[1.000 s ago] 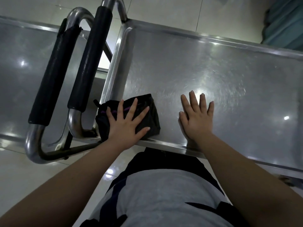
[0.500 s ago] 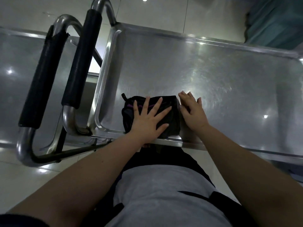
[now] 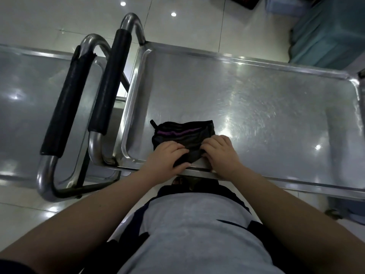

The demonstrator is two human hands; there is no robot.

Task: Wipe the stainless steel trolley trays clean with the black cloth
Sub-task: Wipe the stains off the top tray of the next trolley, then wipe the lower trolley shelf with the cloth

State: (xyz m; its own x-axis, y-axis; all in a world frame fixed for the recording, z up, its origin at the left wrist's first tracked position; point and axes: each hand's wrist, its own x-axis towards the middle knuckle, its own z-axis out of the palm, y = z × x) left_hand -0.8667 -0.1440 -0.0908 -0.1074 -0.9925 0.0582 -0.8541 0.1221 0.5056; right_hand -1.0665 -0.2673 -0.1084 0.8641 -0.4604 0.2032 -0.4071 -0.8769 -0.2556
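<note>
A black cloth with a purple stripe lies folded on the near left part of the stainless steel trolley tray. My left hand grips the cloth's near left edge with curled fingers. My right hand pinches its near right edge, fingers bent over the fabric. Both hands sit at the tray's near rim, close together. The cloth's far half lies flat and uncovered.
Two push handles with black grips rise to the left of the tray. A second steel tray lies further left. A teal container stands on the tiled floor at the far right.
My left hand, flat on the cloth before, has curled onto its near edge. My right hand left the bare tray and took hold of the cloth's right edge. The cloth slid right from the corner.
</note>
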